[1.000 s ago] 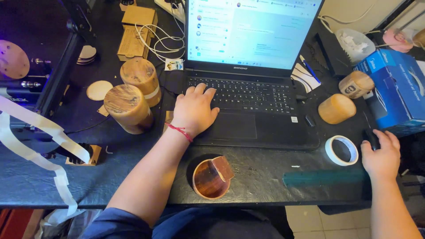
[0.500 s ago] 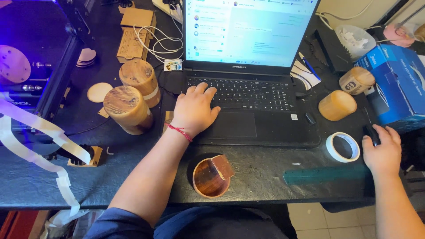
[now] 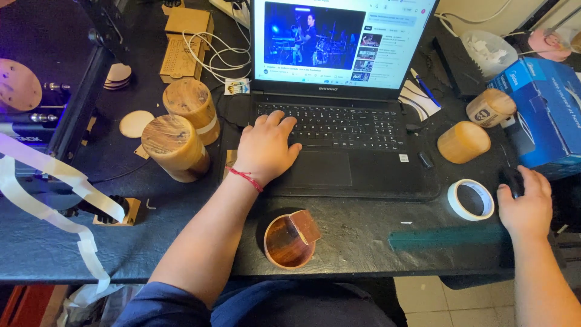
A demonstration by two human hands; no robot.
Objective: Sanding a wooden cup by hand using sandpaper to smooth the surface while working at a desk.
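My left hand [image 3: 266, 145] rests flat on the left part of the black laptop's [image 3: 339, 130] keyboard, fingers spread, holding nothing; a red thread bracelet circles the wrist. My right hand [image 3: 525, 206] lies over a black computer mouse [image 3: 511, 179] at the table's right edge, fingers curled on it. The laptop screen [image 3: 339, 39] shows a video page. In front of the laptop lies a round wooden cup [image 3: 289, 241] on its side with a small wooden piece at its rim.
Two tall wooden cylinders [image 3: 177, 147] [image 3: 191, 106] stand left of the laptop. Two smaller wooden pots [image 3: 463, 142] [image 3: 490, 107], a roll of white tape [image 3: 471, 199], a blue box [image 3: 544, 115] and a green ruler [image 3: 445, 237] lie right. Cardboard boxes [image 3: 181, 45], cables, and a black machine [image 3: 42, 91] with tape strips are left.
The laptop screen has switched from a white page to a video page. Both hands stay where they were.
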